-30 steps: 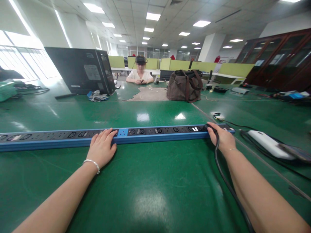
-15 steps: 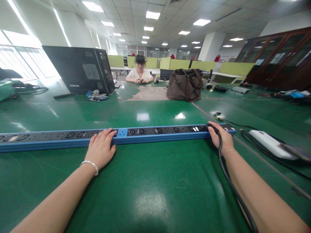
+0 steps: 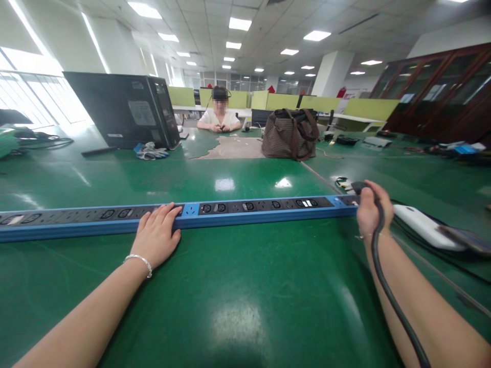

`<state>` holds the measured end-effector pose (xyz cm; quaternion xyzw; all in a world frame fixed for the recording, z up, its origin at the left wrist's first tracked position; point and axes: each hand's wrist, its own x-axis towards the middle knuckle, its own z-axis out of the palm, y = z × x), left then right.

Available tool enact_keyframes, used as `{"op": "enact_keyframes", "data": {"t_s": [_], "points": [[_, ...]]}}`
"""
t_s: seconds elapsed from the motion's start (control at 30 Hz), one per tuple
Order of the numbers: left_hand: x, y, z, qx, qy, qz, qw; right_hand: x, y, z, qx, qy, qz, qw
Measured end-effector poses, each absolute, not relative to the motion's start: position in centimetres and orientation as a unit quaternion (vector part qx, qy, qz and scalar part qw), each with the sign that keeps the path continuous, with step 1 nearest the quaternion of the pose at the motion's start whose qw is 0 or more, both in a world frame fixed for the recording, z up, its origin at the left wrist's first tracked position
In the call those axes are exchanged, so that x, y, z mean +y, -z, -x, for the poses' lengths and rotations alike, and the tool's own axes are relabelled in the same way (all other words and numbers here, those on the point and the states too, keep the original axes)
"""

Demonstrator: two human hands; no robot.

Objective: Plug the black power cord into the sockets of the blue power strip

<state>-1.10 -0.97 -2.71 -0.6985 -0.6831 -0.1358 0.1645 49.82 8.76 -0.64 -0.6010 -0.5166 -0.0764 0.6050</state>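
A long blue power strip [image 3: 245, 221] with rows of black sockets lies across the green table, running out of view on the left. My left hand [image 3: 158, 231] rests on it, fingers laid over its top just left of a blue socket [image 3: 191, 209]. My right hand [image 3: 374, 210] is closed around a black power plug [image 3: 359, 187] at the strip's right end, above the table. From the plug a thick black cable [image 3: 378, 255] hangs down past my right forearm and leaves at the bottom edge.
A white device [image 3: 425, 228] with dark cables lies to the right. Farther back stand a black computer case [image 3: 126, 112], gloves [image 3: 150, 151] and a brown bag [image 3: 289, 134]. Across the table sits a person [image 3: 219, 118] with both hands together. Small items and wires lie at the far right.
My right hand has moved right with the plug, off the sockets near the strip's right end. My left hand stays on the strip.
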Motion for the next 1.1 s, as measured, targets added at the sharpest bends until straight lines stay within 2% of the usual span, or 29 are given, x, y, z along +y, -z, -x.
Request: {"op": "enact_keyframes", "data": {"t_s": [0.2,0.4,0.67,0.9,1.1], "points": [[-0.9,2.8,1.2,-0.680,0.140,0.700,0.165,8.3,1.2,-50.8,-0.494,0.093,0.641,0.579],[-0.9,2.7,1.1,-0.680,0.135,0.701,0.168,8.1,1.0,-50.6,-0.523,0.076,0.694,0.489],[-1.0,2.8,1.2,-0.681,0.126,0.701,0.170,9.4,1.9,-51.9,-0.599,0.028,0.673,0.433],[-0.9,2.6,1.1,-0.683,0.124,0.701,0.165,8.7,1.3,-51.5,-0.614,0.043,0.701,0.359],[-0.9,2.5,1.0,-0.686,0.126,0.699,0.156,8.4,1.2,-50.6,-0.582,0.055,0.729,0.356]]}}
